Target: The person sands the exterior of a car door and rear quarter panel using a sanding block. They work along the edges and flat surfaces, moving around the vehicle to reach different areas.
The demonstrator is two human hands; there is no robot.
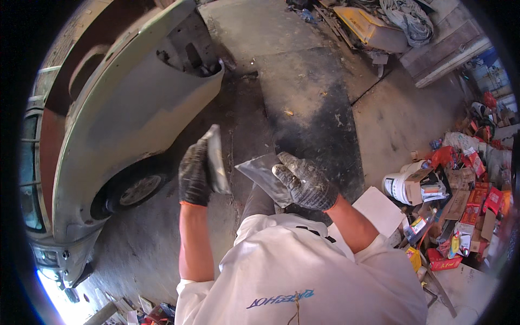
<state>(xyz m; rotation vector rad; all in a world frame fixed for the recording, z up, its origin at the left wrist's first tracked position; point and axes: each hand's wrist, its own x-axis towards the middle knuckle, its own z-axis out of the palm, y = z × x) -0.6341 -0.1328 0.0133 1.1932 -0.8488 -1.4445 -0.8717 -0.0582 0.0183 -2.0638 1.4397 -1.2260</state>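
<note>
My left hand point(194, 174), in a dark knitted work glove with an orange cuff, grips a flat, pale grey plate point(218, 162) that is tilted nearly edge-on and smeared on its face. A thin grey sheet-like plate point(264, 176) with a pointed corner is in my right hand point(306, 183), pinched between thumb and fingers. This glove is stained pale at the fingertips. The two plates are apart, in front of my white shirt point(304, 264). To the left stands a car with a dull, patchy grey-beige body panel point(134, 105); neither hand touches it.
The car's wheel point(140, 190) is low on the left. At right lies a heap of cardboard boxes point(461, 203), with a white bucket point(398, 187) and a white board point(380, 211) beside it. A yellow container point(361, 24) lies among clutter at the top. Dark stains mark the concrete floor point(308, 89).
</note>
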